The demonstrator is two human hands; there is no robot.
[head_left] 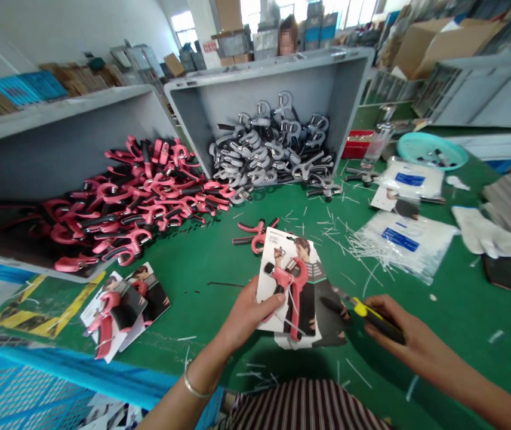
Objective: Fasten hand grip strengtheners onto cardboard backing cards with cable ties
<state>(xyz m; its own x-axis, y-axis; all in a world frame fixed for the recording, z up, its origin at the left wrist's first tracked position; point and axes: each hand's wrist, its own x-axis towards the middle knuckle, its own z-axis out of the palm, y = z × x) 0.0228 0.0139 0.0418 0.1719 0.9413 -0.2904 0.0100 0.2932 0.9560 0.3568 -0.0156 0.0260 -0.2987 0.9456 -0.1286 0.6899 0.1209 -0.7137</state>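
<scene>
My left hand (pixel 247 313) grips the lower left edge of a printed card (pixel 282 251) with a pink hand gripper (pixel 292 286) tied to it by white cable ties. My right hand (pixel 399 334) is closed round yellow-and-black cutters (pixel 374 318), their tip pointing at the card's right side. More cards (pixel 322 322) lie stacked under the held one. A loose pink gripper (pixel 255 234) lies just beyond on the green table (pixel 202 263).
A tipped grey bin (pixel 58 143) spills pink grippers at left; another (pixel 264 89) holds grey ones. Finished carded grippers (pixel 116 313) lie at lower left by a blue crate (pixel 36 388). Bags of white cable ties (pixel 405 239), cut tie ends, a teal bowl (pixel 432 149) at right. A person stands behind the bins.
</scene>
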